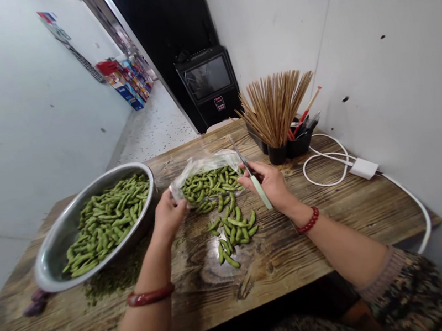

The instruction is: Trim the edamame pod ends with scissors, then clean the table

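Note:
A clear plastic bag (220, 160) lies open on the wooden table, with green edamame pods (211, 182) inside it. My left hand (169, 214) is closed on the bag's left edge. In my right hand (271, 183) are scissors (261, 192), with a pale green handle and a narrow metal blade pointing away from me. The thumb and fingertips of that hand also touch the bag's right edge. Loose pods (237, 227) spill from the bag's mouth toward me. At the left, a large metal basin (47, 271) holds many more pods.
Green trimmings (114, 274) lie beside the basin on the table (270, 261). A black holder (278, 155) full of wooden skewers (279, 106) and pens stands at the back right. A white cable with an adapter (364, 168) runs along the right wall. Dark purple objects (37, 302) lie far left.

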Demonstrator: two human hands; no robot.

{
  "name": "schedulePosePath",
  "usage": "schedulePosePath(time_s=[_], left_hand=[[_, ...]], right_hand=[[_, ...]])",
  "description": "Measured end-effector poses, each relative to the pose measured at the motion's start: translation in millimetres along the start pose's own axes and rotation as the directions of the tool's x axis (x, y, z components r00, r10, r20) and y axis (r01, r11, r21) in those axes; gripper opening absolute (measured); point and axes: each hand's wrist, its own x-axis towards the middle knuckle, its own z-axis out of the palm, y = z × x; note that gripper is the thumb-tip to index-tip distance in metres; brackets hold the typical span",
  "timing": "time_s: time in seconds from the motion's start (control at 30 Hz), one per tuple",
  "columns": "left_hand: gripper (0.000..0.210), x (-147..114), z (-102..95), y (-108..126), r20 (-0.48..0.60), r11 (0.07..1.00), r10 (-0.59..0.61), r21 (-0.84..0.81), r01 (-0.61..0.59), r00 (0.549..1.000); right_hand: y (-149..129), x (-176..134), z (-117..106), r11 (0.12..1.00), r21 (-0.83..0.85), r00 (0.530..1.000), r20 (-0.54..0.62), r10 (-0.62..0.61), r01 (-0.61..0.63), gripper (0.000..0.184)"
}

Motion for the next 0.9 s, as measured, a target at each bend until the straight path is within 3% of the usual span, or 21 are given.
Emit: schedulePosePath(time_s=[0.1,0.2,0.3,0.4,0.47,0.53,0.6,0.67,0.73,0.8,0.83,0.9], left_hand=[[0.046,8,-13.1,40,0.036,0.869,-0.058,-0.491,0.068,0.998],[0.045,20,-30.2,75,-0.053,0.778,-0.068,-0.627,0.019,0.996],[0.033,28,-40.3,91,-0.199,0.73,0.032,-0.664,-0.159,0.979],[0.021,26,-36.3,90,-0.155,0.799,0.145,-0.565,-0.208,0.977],[0.027,22,-26.3,85,-0.031,0.906,0.203,-0.373,-0.2,0.979],[0.041,17,-11.7,82,0.135,0.952,0.303,-0.099,-0.291,0.943],[0.058,11,6.8,82,0.336,0.863,0.413,0.152,-0.481,0.847],[0.08,4,28.1,86,0.492,0.716,0.465,0.28,-0.64,0.736],[0.098,-3,50.4,91,0.562,0.588,0.452,0.396,-0.705,0.693],[0.101,-7,70.9,96,0.559,0.53,0.404,0.502,-0.683,0.725],[0.094,-8,79.6,97,0.529,0.562,0.378,0.522,-0.642,0.76],[0.068,-4,91.4,97,0.44,0.711,0.325,0.469,-0.523,0.837]], right_hand=[[0,1,0,1.0,0.009,1.0,-0.008,0.01,-0.009,0.03],[0,1,-1,1.0,0.01,1.0,-0.018,0.026,-0.026,0.031],[0,1,-1,0.999,0.002,0.999,-0.026,0.043,-0.043,0.032],[1,2,-2,0.999,0.001,0.999,-0.033,0.034,-0.034,0.031],[1,3,-3,1.0,0.01,0.998,-0.054,0.028,-0.027,0.031],[0,4,-4,0.999,0.017,0.996,-0.088,0.03,-0.029,0.033],[-1,5,-6,0.999,0.02,0.993,-0.111,0.04,-0.038,0.035],[-2,5,-7,0.999,0.021,0.992,-0.115,0.052,-0.05,0.035],[-2,6,-7,0.998,0.02,0.992,-0.107,0.061,-0.059,0.034],[-3,6,-7,0.998,0.016,0.993,-0.102,0.057,-0.055,0.033],[-3,7,-7,0.999,0.016,0.994,-0.1,0.052,-0.05,0.034],[-3,7,-7,0.999,0.019,0.993,-0.107,0.043,-0.041,0.034]])
